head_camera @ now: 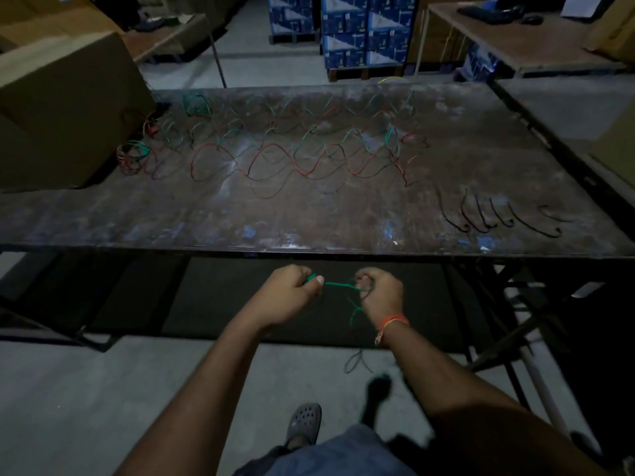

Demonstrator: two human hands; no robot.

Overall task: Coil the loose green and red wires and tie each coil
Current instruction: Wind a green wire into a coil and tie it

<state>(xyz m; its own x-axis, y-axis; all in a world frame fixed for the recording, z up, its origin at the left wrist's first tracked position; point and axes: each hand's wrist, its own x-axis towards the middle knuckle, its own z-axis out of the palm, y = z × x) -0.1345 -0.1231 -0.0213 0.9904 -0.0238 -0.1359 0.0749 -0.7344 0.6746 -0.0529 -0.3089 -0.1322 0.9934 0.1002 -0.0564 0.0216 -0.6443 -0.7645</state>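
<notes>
- now, left: cardboard box (65, 108) on the table (309, 231), no readable label.
- left hand (292, 297) and right hand (379, 293) each pinch the green wire (338, 285), stretched between them below the table's edge.
- loose red and green wires (275, 149) sprawl across the table.
- blue cartons (360, 29): print unreadable.

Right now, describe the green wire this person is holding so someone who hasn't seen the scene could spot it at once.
Start at the big dark worktable and drop below its near edge, where two hands meet. The green wire runs taut between the left hand and right hand, a tail hanging under the right. Unlike the loose wires on the tabletop, it is off the table, in both grips.
</notes>
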